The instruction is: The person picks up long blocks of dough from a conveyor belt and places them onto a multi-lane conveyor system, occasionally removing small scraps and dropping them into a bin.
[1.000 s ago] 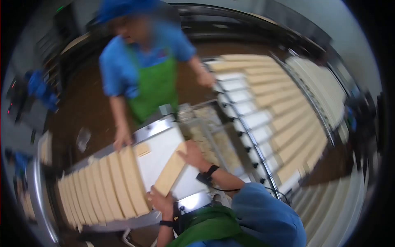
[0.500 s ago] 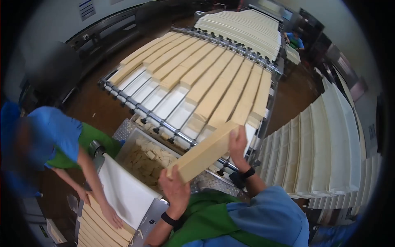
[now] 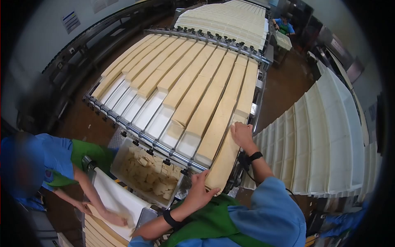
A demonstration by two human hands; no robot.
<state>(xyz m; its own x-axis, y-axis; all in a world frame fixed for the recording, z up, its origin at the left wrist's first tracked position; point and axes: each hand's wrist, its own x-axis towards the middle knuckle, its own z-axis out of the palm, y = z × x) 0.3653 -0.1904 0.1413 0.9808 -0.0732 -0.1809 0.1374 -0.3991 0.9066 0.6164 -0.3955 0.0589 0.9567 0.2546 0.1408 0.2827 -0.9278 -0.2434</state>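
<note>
A long pale block, tofu-like in look, lies along the rightmost lane of the conveyor, its near end over the front rail. My left hand is at that near end, with thumb and fingers apart around the corner. My right hand grips the far end from the right side, its fingers curled over the top. Just beyond it, another pale block sits in the same lane. Rows of similar blocks fill the other lanes, with white belt showing at their near ends.
Below the front rail stands a white bin of broken pale pieces. At left, a co-worker's hands handle strips on a second belt. Stacked white trays stand at right. Another person is at the back right.
The block I held slanted across the front rail has come down and turned to line up with the rightmost lane. Both hands have moved with it. The co-worker's hand has shifted along the strips.
</note>
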